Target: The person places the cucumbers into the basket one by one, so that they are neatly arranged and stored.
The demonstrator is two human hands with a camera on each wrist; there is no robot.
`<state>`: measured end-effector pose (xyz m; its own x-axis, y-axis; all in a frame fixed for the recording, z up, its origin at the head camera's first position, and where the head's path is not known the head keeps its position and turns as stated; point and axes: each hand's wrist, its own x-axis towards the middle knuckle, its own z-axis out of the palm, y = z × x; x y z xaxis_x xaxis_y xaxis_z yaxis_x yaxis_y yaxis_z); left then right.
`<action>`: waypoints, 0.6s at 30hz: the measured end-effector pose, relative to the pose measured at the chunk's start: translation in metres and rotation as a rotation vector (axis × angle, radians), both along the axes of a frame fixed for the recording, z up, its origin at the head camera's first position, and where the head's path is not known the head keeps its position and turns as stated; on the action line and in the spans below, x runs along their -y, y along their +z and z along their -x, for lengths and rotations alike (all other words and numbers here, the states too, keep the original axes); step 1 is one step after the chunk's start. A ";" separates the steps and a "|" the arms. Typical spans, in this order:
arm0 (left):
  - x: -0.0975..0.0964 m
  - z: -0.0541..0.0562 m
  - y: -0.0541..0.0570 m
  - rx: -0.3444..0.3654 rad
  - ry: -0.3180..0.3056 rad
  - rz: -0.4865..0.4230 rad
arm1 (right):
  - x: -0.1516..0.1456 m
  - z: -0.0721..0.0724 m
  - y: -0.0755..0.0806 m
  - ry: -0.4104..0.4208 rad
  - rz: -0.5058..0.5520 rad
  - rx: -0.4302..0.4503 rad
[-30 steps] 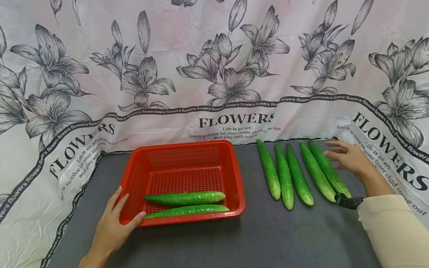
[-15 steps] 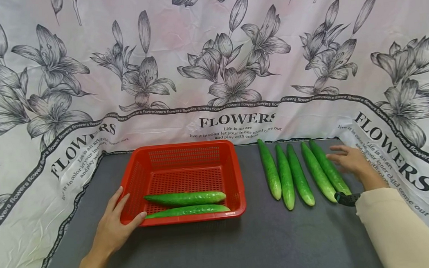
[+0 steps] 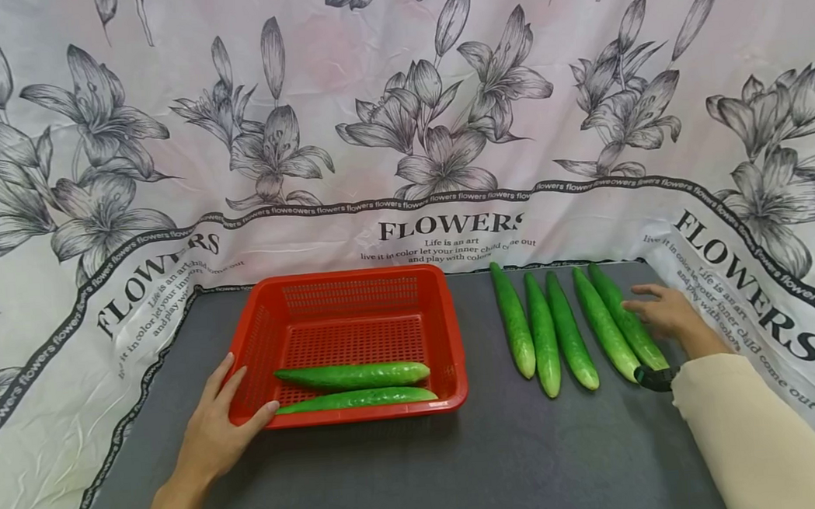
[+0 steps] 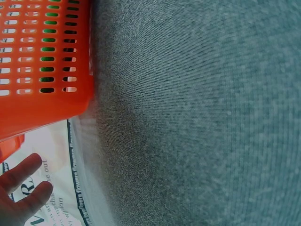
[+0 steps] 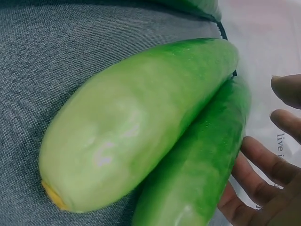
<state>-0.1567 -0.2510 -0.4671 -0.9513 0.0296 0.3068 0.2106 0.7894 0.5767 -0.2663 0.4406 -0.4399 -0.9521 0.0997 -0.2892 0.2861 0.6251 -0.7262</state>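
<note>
My left hand (image 3: pixel 211 426) rests at the near left corner of a red plastic basket (image 3: pixel 455 337), fingers along its left side and thumb on the front rim. In the left wrist view two spread fingers (image 4: pixel 30 181) show below the slotted basket wall. Inside, an upper cucumber (image 3: pixel 352 377) and a lower cucumber (image 3: pixel 360 400) lie crosswise near the front. My right hand (image 3: pixel 670 316) is beside the rightmost cucumber (image 3: pixel 624 315), its fingers loosely bent and spread. The right wrist view has several fingertips right at that cucumber's side, with the neighbouring cucumber (image 5: pixel 122 132) in front.
Left of that pair, three more cucumbers lie lengthwise on the grey cloth: one nearest the basket (image 3: pixel 513 322), a middle one (image 3: pixel 542 336) and another (image 3: pixel 571 330). A flower-printed curtain (image 3: pixel 428 129) hangs behind and along both sides.
My right hand has come down slightly toward the near side, staying beside the rightmost cucumber. My left hand and the basket have kept their places.
</note>
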 end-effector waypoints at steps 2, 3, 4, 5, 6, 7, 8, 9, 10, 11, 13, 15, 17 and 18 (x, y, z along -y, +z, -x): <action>0.001 0.000 0.000 0.002 0.001 0.000 | 0.000 0.001 -0.001 -0.003 0.005 0.012; 0.001 0.000 0.000 0.003 0.001 0.000 | 0.000 0.002 -0.002 -0.002 0.012 0.020; 0.001 0.000 0.000 0.003 0.001 0.001 | 0.000 0.002 -0.002 -0.005 0.018 0.026; 0.001 0.001 0.000 0.002 0.001 0.002 | 0.000 0.003 -0.003 -0.006 0.026 0.034; 0.001 0.001 0.000 0.000 0.001 0.005 | 0.000 0.004 -0.004 -0.007 0.031 0.041; 0.001 0.001 0.000 0.000 0.001 0.007 | -0.001 0.004 -0.005 -0.008 0.034 0.047; 0.001 0.001 0.000 0.000 0.001 0.009 | -0.002 0.005 -0.005 -0.007 0.033 0.051; 0.001 0.001 0.001 0.001 0.002 0.010 | -0.003 0.006 -0.007 -0.011 0.035 0.055; 0.001 0.001 0.001 0.004 0.002 0.010 | -0.003 0.007 -0.008 -0.015 0.029 0.059; 0.001 0.001 0.001 0.006 0.003 0.010 | -0.004 0.007 -0.009 -0.015 0.022 0.065; 0.001 0.001 0.001 0.016 0.006 0.008 | -0.005 0.009 -0.012 -0.015 -0.002 0.071; 0.001 0.000 0.002 0.019 0.006 0.006 | -0.004 0.010 -0.014 -0.025 -0.003 0.078; 0.001 0.000 0.001 0.014 0.006 0.006 | -0.004 0.011 -0.015 -0.021 -0.007 0.075; 0.001 0.000 0.001 0.011 0.006 0.007 | -0.003 0.011 -0.015 -0.017 -0.016 0.069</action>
<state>-0.1571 -0.2519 -0.4660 -0.9547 0.0264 0.2965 0.2000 0.7947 0.5731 -0.2777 0.4436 -0.4552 -0.9280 0.1205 -0.3526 0.3458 0.6309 -0.6945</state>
